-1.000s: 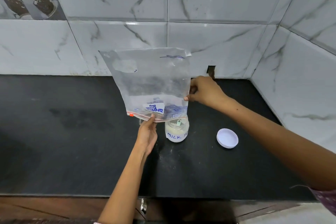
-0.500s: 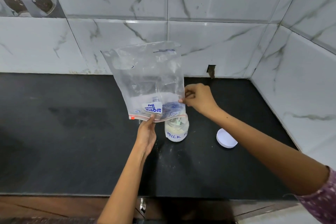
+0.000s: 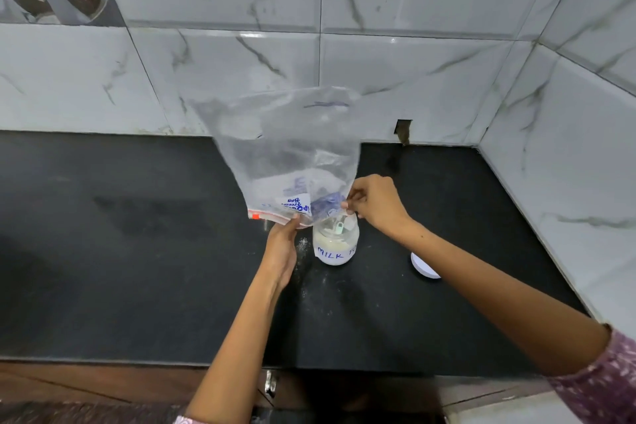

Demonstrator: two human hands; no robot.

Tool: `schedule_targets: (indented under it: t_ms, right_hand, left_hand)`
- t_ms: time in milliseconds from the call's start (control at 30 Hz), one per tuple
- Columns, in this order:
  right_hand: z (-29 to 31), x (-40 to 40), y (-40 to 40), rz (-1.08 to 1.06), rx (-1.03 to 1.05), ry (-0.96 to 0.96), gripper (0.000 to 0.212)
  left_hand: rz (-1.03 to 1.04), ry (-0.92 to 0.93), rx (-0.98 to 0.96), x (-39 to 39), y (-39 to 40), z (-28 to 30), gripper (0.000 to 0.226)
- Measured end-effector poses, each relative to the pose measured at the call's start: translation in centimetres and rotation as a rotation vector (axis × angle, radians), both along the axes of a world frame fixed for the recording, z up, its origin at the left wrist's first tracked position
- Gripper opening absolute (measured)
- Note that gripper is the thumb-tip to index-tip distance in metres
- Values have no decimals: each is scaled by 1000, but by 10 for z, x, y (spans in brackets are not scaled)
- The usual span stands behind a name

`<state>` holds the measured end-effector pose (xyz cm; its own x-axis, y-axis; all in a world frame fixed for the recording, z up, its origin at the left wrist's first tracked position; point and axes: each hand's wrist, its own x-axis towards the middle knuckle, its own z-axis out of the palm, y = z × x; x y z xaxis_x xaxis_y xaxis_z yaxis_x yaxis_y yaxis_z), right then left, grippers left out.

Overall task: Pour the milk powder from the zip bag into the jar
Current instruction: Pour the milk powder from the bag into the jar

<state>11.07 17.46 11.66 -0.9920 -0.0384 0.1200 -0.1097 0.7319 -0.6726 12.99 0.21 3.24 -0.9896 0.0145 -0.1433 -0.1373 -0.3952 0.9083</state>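
Since a second ago the right hand (image 3: pixel 377 205) has slid down the bag's edge from mid-height to its lower corner, close above the jar (image 3: pixel 336 243), and the bag (image 3: pixel 289 155) has crumpled narrower. The bag hangs upside down, its zip end at the bottom and its right part over the jar's mouth; a little powder sits low inside it. The right hand pinches the bag's lower right corner between thumb and fingertips. The left hand (image 3: pixel 282 248), at 9 o'clock of the jar, grips the zip edge from below with its fingers closed on it. The jar stands upright on the black surface (image 3: pixel 137 251), holding pale powder, its label reading "MILK". Spilled grains lie between the left hand and the jar. A white lid (image 3: pixel 423 267) rests at 3 o'clock of the jar, partly behind the right forearm.
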Motion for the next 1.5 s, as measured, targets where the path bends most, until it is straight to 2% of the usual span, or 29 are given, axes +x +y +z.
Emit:
schedule_targets:
  t_ms: [133,300,433,633,833,933,1133,1367,1467,1500]
  right_hand:
    - [-2,-1,9,-39,-32,-50,11]
    - [-3,1,8,-18,69,-66,10]
    - [-5,-1,8,-23,69,-86,11]
    - [-11,2,10,15,98,-124,7]
    - [-9,-1,13,-14,110,-84,12]
    - [-10,-1,14,-65,49,-35,10]
    - [-22,7,10,-38,96,-16,10]
    - [-28,5,11,-166,-78,91,6]
    - [-28,1,12,-173,-219,20,8]
    - [-27,1,13,-180,-280,-4,9]
  left_hand:
    - [10,0,-18,-3,-3,-3,39]
    - [26,6,-57,-5,-5,-3,38]
    - [46,39,-76,-8,-8,-4,41]
    - [71,16,-39,-6,-12,-7,31]
    - [146,-8,-4,-5,-9,-9,32]
    - [174,-7,-16,-8,-8,-12,34]
    - [247,-68,-18,-9,-11,-15,25]
    - [273,-70,-10,-11,-5,-6,25]
    - [286,-85,-32,-15,-4,1,8]
    - [293,-78,-38,-16,-4,5,10]
